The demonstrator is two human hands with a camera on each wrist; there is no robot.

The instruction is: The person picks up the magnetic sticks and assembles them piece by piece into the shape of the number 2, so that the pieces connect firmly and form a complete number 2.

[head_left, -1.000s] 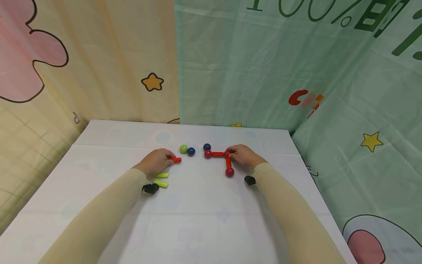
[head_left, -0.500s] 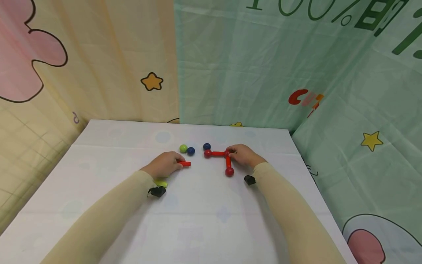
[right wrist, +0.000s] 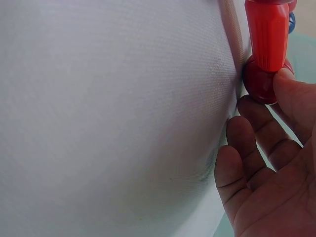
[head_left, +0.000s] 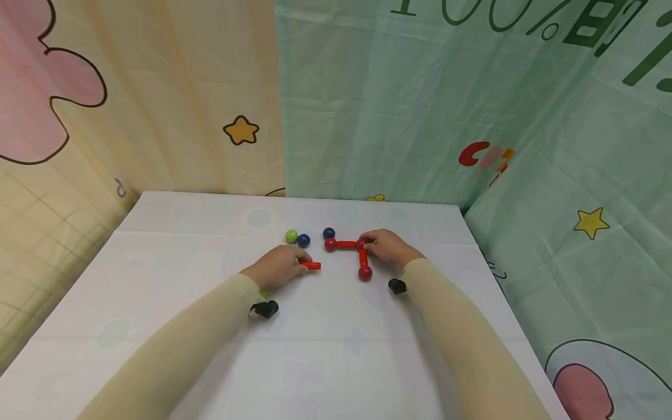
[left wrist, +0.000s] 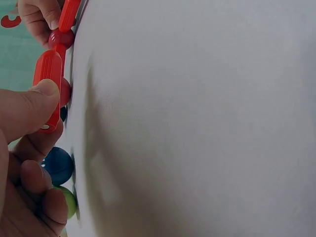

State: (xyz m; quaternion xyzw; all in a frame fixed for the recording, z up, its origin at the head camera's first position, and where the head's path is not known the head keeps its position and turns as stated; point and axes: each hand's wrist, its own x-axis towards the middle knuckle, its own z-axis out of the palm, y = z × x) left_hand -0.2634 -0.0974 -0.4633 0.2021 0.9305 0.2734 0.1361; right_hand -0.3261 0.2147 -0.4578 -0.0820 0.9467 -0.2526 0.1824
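Note:
My left hand pinches a short red rod between thumb and forefinger, just over the white table. The left wrist view shows the thumb lying across this ridged rod. My right hand holds the corner ball of a red L-shaped piece between thumb and fingers. That piece has one rod running left to a red ball. Its other rod runs toward me to another red ball. The held rod is apart from the piece.
A dark blue ball sits just behind the left red ball. Farther left, another blue ball and a green ball lie side by side. A yellow-green rod is mostly hidden by my left wrist. Printed curtains stand behind the table.
My left hand has moved right and slightly toward me, carrying the red rod closer to the L-shaped piece. It now covers most of the yellow-green rods. My right hand stays in place.

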